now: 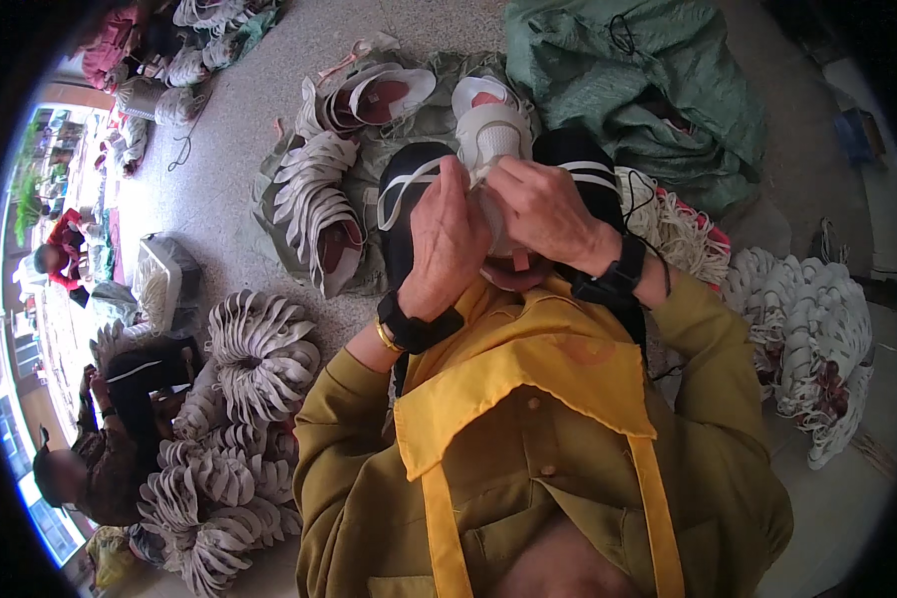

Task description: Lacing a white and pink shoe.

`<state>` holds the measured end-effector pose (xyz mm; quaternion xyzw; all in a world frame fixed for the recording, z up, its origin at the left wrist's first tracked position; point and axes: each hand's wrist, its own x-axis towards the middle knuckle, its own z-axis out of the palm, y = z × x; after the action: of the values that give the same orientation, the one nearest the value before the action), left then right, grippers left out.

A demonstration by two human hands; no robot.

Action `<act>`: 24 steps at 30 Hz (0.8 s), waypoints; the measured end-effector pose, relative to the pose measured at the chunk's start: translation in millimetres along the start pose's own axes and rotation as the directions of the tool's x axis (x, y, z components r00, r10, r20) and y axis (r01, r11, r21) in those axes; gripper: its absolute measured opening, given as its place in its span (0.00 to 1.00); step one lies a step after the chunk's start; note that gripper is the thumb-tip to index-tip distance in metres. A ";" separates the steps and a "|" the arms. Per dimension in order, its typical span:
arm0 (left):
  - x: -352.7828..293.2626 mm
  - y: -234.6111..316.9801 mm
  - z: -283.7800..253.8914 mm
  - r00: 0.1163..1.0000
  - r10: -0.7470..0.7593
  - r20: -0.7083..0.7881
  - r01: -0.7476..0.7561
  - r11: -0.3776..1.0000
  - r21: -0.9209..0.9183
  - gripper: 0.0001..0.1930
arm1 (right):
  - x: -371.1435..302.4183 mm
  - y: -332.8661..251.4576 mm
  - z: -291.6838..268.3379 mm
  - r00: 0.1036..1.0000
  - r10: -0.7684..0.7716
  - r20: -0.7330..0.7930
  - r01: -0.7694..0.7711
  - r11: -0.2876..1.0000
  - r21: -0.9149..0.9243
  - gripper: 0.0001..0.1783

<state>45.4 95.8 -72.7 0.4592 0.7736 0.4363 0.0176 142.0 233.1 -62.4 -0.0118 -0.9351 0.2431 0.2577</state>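
A white shoe upper (493,140) with a mesh toe lies between my knees, its toe pointing away from me and its pinkish opening towards my apron. My left hand (442,227) is closed, with thumb and forefinger pinched over the lacing area. From that pinch a flat white shoelace (393,194) loops out to the left over my dark trousers. My right hand (550,211) is closed on the right edge of the same upper, fingertips meeting those of the left. The exact grip of the fingertips is partly hidden behind the knuckles.
Curved stacks of white shoe uppers (314,194) lie on a green sack beyond my left knee; more bundles (259,354) sit at left. A crumpled green sack (638,90) is at far right, with laced bundles (802,329) below. A co-worker (100,468) sits at left.
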 end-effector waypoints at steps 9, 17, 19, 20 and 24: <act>0.3 -1.7 0.6 0.999 0.038 -0.014 -0.038 0.998 0.045 0.09 | 6.1 -33.1 -117.5 0.895 0.376 0.237 -0.422 0.547 0.723 0.06; 15.4 28.5 -17.1 0.970 0.048 0.238 0.025 0.954 -0.298 0.11 | 13.8 -31.6 -95.0 0.877 0.417 0.239 -0.404 0.371 0.836 0.07; 15.0 30.1 -10.8 0.962 0.036 0.270 0.087 0.900 -0.427 0.11 | 15.7 -32.1 -91.6 0.882 0.405 0.242 -0.402 0.377 0.834 0.06; 14.9 28.7 -8.2 0.957 0.031 0.287 0.118 0.865 -0.488 0.11 | 15.5 -29.6 -92.6 0.881 0.399 0.256 -0.407 0.360 0.839 0.07; 13.6 10.8 -7.1 0.920 -0.085 0.382 0.306 0.764 -0.568 0.06 | 11.4 -16.3 -89.9 0.881 0.434 0.188 -0.347 0.323 0.880 0.09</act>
<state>42.0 103.1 -55.8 0.4103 0.6176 0.5764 0.3434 177.6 260.7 17.8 -0.1076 -0.6175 0.7543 0.1954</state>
